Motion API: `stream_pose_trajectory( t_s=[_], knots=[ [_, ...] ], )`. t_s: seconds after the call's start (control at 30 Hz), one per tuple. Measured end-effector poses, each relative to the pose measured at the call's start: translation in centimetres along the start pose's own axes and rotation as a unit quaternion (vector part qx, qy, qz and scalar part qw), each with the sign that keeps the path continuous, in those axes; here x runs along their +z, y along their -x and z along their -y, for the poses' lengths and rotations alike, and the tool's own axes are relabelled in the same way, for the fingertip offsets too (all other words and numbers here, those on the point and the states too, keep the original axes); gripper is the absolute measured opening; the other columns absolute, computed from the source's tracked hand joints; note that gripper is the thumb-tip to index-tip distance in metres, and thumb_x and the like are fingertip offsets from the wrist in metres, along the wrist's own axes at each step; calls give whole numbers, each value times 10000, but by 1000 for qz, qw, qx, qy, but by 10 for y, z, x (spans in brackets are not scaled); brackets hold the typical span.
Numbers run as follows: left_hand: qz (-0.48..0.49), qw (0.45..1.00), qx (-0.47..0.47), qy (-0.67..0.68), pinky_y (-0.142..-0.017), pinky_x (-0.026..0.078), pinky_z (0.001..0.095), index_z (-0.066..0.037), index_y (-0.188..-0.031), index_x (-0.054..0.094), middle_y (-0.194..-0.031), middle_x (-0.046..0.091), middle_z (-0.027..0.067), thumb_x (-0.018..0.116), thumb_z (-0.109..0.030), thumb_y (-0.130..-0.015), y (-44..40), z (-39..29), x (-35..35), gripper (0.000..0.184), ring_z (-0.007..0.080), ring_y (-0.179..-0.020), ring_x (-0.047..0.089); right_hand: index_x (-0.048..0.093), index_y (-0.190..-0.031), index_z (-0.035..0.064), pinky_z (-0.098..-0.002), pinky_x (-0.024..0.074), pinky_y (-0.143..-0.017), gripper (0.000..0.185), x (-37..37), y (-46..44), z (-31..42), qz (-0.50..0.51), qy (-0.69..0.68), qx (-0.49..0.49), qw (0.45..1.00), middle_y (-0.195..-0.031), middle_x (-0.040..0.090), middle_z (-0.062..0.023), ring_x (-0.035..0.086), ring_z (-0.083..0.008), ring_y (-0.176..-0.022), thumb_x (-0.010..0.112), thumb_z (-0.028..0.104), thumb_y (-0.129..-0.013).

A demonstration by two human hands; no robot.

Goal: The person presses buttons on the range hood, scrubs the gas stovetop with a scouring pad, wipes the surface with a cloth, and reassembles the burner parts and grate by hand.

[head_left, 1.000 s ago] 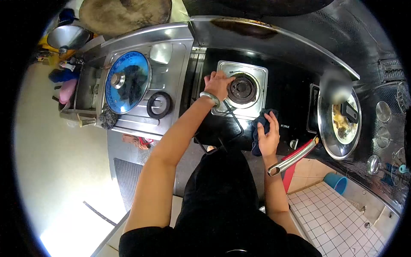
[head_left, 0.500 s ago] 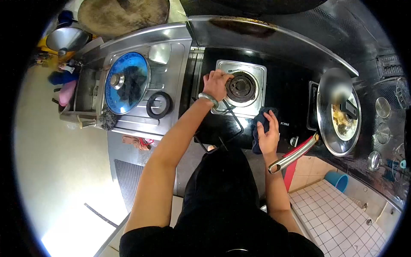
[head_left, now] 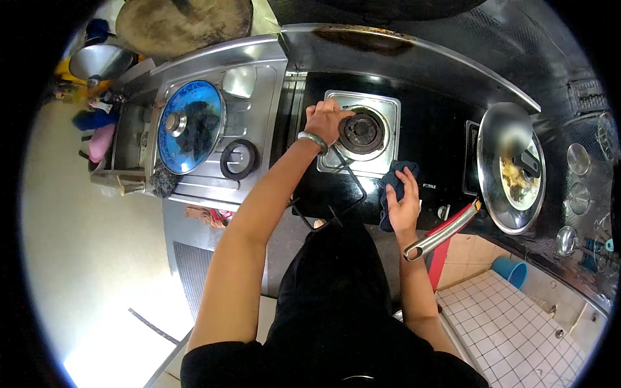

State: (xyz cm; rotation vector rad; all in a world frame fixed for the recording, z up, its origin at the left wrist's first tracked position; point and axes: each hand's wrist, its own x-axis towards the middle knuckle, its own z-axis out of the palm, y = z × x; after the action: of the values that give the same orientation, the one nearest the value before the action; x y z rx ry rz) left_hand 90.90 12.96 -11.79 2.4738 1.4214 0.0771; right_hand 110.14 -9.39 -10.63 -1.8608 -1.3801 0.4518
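My left hand (head_left: 326, 121), with a bangle at its wrist, touches the left edge of the round dark burner (head_left: 361, 131). Its fingers are bent together, and anything under them is hidden. Around the burner lies a square silver drip plate (head_left: 386, 107) on the black stove top (head_left: 430, 139). My right hand (head_left: 403, 200) rests with spread fingers on a dark cloth (head_left: 386, 216) at the stove's front edge. A black pan support (head_left: 358, 182) lies tilted below the burner, between my hands.
To the right stands a lidded pan (head_left: 493, 200) with its handle (head_left: 440, 234) reaching toward my right forearm. Left are a blue bowl under a glass lid (head_left: 206, 139), a black ring (head_left: 227, 169) and a scrubber (head_left: 162, 180). A round board (head_left: 187, 29) lies at the back.
My left hand has shifted slightly at the burner's left edge, its fingers bending a little differently. My right hand stays on the cloth. The whole view has drifted slightly.
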Motion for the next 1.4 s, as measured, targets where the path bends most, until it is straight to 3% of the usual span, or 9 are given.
stream_pose_trajectory(
  t_s=[0.13,0.23,0.33,0.43,0.63,1.07,1.27,1.3,1.4],
  knots=[
    [-35,998,29,-42,-930,455,450,-301,-1208,682,-1194,573,49,637,-101,-852,5,2,1,411,238,-1131,545,608,-1265,48,-381,423,-1064,382,1,1,-3,5,5,3,1000,-1410,533,-173,537,-343,-1278,672,123,-896],
    [-42,998,22,-42,-942,447,460,-310,-1223,673,-1200,567,44,642,-73,-833,7,5,7,458,238,-1147,539,608,-1266,50,-382,422,-1066,382,0,0,-2,5,4,0,1000,-1410,534,-171,534,-344,-1281,671,124,-896],
    [-39,999,-9,1,-1052,323,464,-356,-1241,675,-1182,512,13,609,-62,-846,8,2,8,496,220,-1151,492,608,-1266,52,-384,423,-1067,383,0,1,-3,5,-4,1,1000,-1411,533,-170,530,-346,-1285,671,126,-896],
    [-66,997,34,-7,-957,432,477,-320,-1240,654,-1192,560,47,654,-22,-789,10,1,1,541,234,-1164,538,609,-1267,53,-385,423,-1066,385,0,1,-3,6,6,0,1000,-1412,533,-170,527,-348,-1287,671,127,-894],
    [-69,998,5,3,-960,422,475,-309,-1203,662,-1150,561,49,661,-46,-789,11,-2,1,490,247,-1162,552,607,-1271,52,-387,416,-1071,393,0,1,-3,9,11,-3,1000,-1415,529,-169,524,-347,-1288,671,125,-890],
    [-62,997,17,40,-989,394,470,-208,-1170,652,-1245,576,61,577,-4,-800,10,-2,4,430,270,-1185,543,580,-1299,57,-417,379,-1107,467,0,1,-4,30,20,-2,999,-1447,492,-179,481,-369,-1321,700,126,-853],
    [-92,995,32,25,-982,385,483,-155,-1152,613,-1262,546,79,573,-31,-806,12,1,16,371,284,-1161,538,504,-1381,91,-479,305,-1154,656,-2,0,-3,73,201,-90,973,-1503,417,-193,388,-406,-1380,703,40,-758],
    [-95,994,39,28,-981,384,487,-154,-1154,607,-1264,542,79,570,-35,-809,14,2,15,367,288,-1159,536,510,-1378,82,-460,326,-1147,670,-1,-1,-7,73,176,-71,979,-1502,418,-190,394,-399,-1378,635,-74,-739],
    [-121,991,42,42,-971,391,494,-154,-1153,610,-1262,544,76,561,-11,-809,18,2,20,375,302,-1163,535,514,-1377,73,-423,350,-1138,699,4,-13,-14,54,106,-42,992,-1493,431,-186,413,-384,-1369,566,-168,-723]
  ],
)
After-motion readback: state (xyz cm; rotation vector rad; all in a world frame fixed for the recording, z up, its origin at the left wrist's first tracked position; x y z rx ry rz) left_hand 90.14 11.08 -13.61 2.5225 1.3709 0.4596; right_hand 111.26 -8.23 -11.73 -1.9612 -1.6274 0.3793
